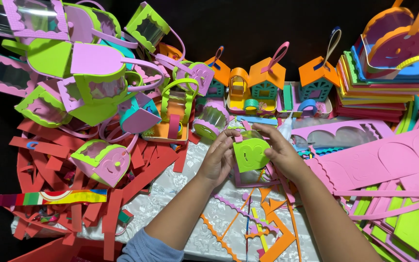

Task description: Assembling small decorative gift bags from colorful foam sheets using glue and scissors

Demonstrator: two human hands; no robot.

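Blue sleeve cuff (146,248) at bottom edge. Frame centre: left hand (217,159) and right hand (281,151) pinch a green heart-shaped foam panel (250,154) between closed fingers, above white lace cloth (170,194). Finished foam baskets (98,87) upper left.

Both forearms reach up from the lower edge and converge toward the middle. The left hand (217,159) is curled, knuckles upward, its fingers bent inward and thumb pointing toward the opposite fingertips. The right hand (281,151) lies palm down, wrist angled inward, fingers bent and spread, tips close to the left fingertips. A blue sleeve cuff covers the left forearm.
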